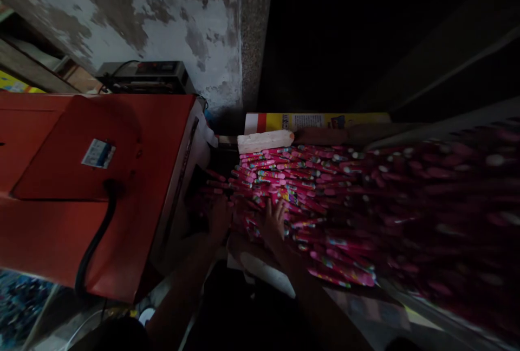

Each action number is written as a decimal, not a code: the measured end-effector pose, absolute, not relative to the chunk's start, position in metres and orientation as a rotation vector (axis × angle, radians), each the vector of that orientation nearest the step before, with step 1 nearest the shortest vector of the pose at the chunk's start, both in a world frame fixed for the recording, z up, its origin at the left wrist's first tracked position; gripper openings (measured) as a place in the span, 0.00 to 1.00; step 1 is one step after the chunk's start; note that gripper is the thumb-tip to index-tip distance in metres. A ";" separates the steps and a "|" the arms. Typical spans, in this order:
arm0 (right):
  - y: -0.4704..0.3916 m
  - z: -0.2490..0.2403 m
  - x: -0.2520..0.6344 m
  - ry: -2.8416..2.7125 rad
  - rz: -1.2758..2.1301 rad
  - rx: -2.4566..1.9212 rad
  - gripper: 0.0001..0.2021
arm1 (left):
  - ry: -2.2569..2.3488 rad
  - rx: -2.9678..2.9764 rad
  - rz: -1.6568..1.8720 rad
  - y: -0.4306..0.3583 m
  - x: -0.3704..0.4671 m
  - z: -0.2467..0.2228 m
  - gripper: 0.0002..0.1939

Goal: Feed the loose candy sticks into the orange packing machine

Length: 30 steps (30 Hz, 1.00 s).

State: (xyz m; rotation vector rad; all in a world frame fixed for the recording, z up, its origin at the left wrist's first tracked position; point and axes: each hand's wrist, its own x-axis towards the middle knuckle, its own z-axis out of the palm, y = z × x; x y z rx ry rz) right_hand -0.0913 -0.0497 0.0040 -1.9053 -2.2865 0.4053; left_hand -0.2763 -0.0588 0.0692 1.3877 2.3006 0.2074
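Note:
A deep heap of slim pink printed tubes (292, 177), shaped like marker pens with pale ends, lies in front of me, mostly pointing sideways. My right hand (274, 223) rests on the heap's near left part. Its fingers are spread, and I see nothing gripped in them. To its left, my left hand (220, 215) is at the heap's left end, beside the dark opening by the red machine (158, 140). Shadow hides its fingers, so I cannot make out whether it holds any of the tubes.
A black hose (95, 242) hangs off the red machine. Behind it a grey device (144, 76) stands against the peeling wall (182, 15). A pale bar (266, 140) and a yellow printed box (317, 120) border the heap's far side. The right side is dark and blurred.

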 end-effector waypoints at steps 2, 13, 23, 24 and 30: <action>-0.049 0.013 -0.107 -2.273 0.492 -1.879 0.34 | 2.209 1.371 0.273 -0.083 -0.269 0.078 0.17; -0.063 0.058 0.056 -2.453 0.130 -2.337 0.39 | 2.080 1.324 0.422 -0.155 -0.269 0.067 0.17; -0.049 0.004 -0.051 -2.524 0.237 -2.184 0.47 | 2.119 1.657 0.190 -0.074 -0.261 0.013 0.45; -0.045 0.000 -0.059 -2.507 0.268 -2.155 0.47 | 2.110 1.681 0.152 -0.064 -0.261 0.009 0.46; 0.013 -0.015 -0.088 -2.399 0.318 -1.952 0.40 | 2.319 1.689 0.133 -0.018 -0.261 -0.004 0.35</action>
